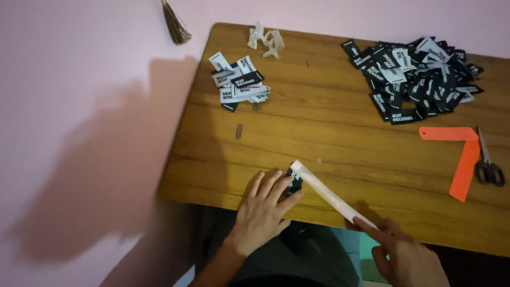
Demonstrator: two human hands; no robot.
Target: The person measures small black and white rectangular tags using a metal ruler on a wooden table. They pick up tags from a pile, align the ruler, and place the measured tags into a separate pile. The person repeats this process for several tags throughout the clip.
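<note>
We see the left hand [264, 210] spread flat, fingers open, pressing a small black label [294, 179] against the wooden table [319, 122] close to its near edge. The right hand [406, 252] is closed in a pinch on the lower end of a long white strip [329, 194], which runs slantwise up to the label and touches it there. The right hand hangs just past the table's near edge. Ahead of both hands we find bare wood. Farther back lies a small stack of labels [239, 82], and at the far right a big heap of labels [414, 79]. Orange paper strips [462, 154] and scissors [489, 165] lie near the right edge.
</note>
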